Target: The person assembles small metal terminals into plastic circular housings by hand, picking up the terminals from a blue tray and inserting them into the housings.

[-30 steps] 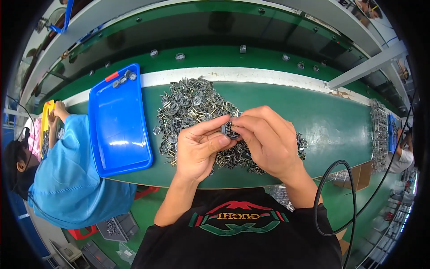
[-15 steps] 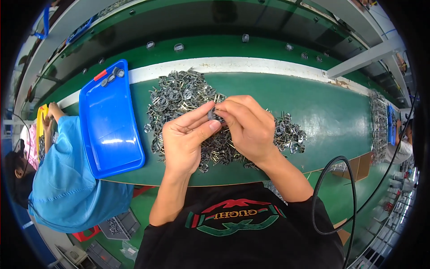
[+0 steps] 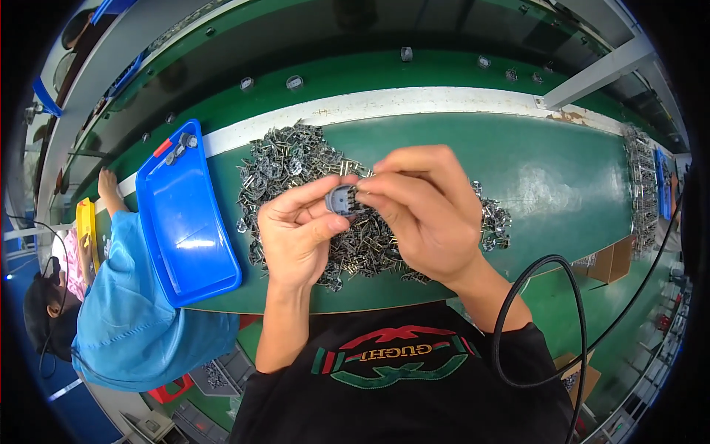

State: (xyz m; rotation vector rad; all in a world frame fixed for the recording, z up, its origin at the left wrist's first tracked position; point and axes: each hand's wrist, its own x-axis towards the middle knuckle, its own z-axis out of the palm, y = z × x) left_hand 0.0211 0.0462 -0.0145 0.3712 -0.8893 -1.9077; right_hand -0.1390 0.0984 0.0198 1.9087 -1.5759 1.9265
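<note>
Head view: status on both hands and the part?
Left hand and right hand both pinch one small round grey part. Held above the pile of metal parts. Blue tray to the left, clear of the hands.

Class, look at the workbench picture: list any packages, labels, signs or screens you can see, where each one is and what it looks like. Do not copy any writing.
Cardboard boxes: brown, under the bench's right end, partly hidden.
Blue tray: rectangular plastic tray, left of the hands, a small red tag at its far corner.
No signs or screens can be made out.
</note>
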